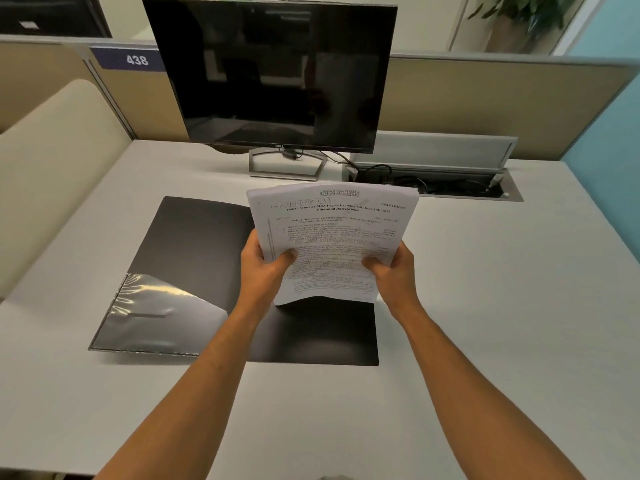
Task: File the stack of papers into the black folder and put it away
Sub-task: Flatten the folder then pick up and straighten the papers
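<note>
The stack of papers (332, 230), white sheets with printed text, is held upright above the desk by both hands. My left hand (261, 268) grips its lower left edge and my right hand (391, 271) grips its lower right edge, thumbs on the front page. Beneath them the black folder (194, 247) lies open flat on the desk. Its left flap has a shiny plastic pocket at the bottom. The right flap is partly hidden behind the papers and my arms.
A dark monitor (277, 74) on a metal stand sits behind the folder. An open cable tray (433, 181) with wires lies at the back right. Beige partition panels (485, 105) edge the white desk (485, 323), and a cream divider (52, 174) stands on the left.
</note>
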`<state>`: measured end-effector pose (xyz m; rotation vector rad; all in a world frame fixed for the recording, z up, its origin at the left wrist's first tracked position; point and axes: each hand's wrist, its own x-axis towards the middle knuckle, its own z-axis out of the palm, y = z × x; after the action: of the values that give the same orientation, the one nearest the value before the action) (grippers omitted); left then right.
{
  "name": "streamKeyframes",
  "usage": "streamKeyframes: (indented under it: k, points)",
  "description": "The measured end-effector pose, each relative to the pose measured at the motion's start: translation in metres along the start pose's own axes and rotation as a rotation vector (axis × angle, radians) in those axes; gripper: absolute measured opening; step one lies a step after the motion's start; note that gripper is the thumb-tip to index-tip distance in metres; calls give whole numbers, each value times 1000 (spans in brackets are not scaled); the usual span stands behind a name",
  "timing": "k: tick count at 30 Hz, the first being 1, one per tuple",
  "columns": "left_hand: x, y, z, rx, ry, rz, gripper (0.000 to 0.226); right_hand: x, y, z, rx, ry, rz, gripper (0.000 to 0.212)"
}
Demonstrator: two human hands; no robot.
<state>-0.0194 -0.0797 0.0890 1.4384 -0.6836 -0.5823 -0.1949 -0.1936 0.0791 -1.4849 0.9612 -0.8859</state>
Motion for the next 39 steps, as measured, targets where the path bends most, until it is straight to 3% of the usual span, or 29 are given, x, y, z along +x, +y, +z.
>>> streamKeyframes:
  k: [12,16,29,39]
  points:
    - [-2,11,8,-59,72,52,42,-4,-10,4,36,68,-30,50]
    - [-13,-4,10,-29,83,-41,44,-9,-2,8,28,51,12,59]
    - [-15,-12,18,3,119,-118,29,-13,2,13,-10,41,112,42]
    - [-12,-25,16,-1,83,-226,34,-18,21,18,-74,-6,170,33]
